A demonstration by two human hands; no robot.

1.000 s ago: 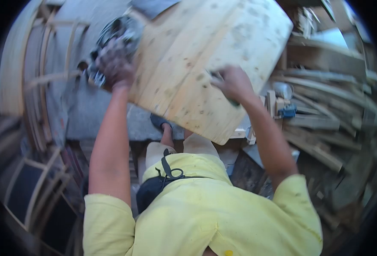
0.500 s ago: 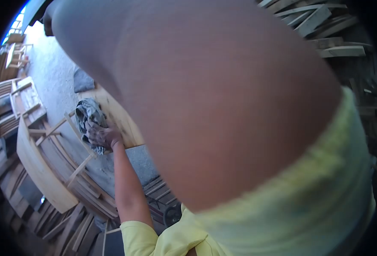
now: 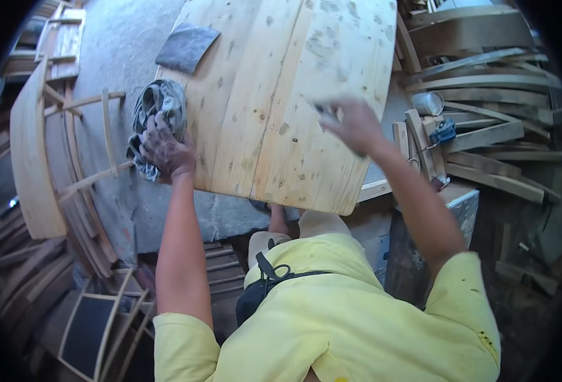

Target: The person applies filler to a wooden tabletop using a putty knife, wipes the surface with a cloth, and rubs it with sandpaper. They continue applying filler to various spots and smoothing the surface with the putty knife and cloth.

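Note:
A pale wooden tabletop [image 3: 249, 127] of joined boards lies before me, with knots and greyish patches on its surface. My left hand [image 3: 166, 149], dusty, is closed on a crumpled grey-green cloth [image 3: 163, 99] at the panel's left edge. Over the right part of the boards, my right hand [image 3: 354, 124] is smeared by motion. Its fingers are curled around a small dark object [image 3: 327, 113] whose kind I cannot make out. A grey sheet [image 3: 188, 48], like sandpaper, rests at the upper left edge of the boards.
Stacked timber offcuts [image 3: 484, 83] fill the right side, with a white tub [image 3: 428, 103] and a blue tool [image 3: 444, 130] among them. On the left stands a wooden frame with legs [image 3: 39, 153]. More wood pieces lie at lower left.
My right arm, which blocked most of the view, has swung down and back over the boards. My left hand stays on the cloth. The view has shifted, showing more of the tabletop.

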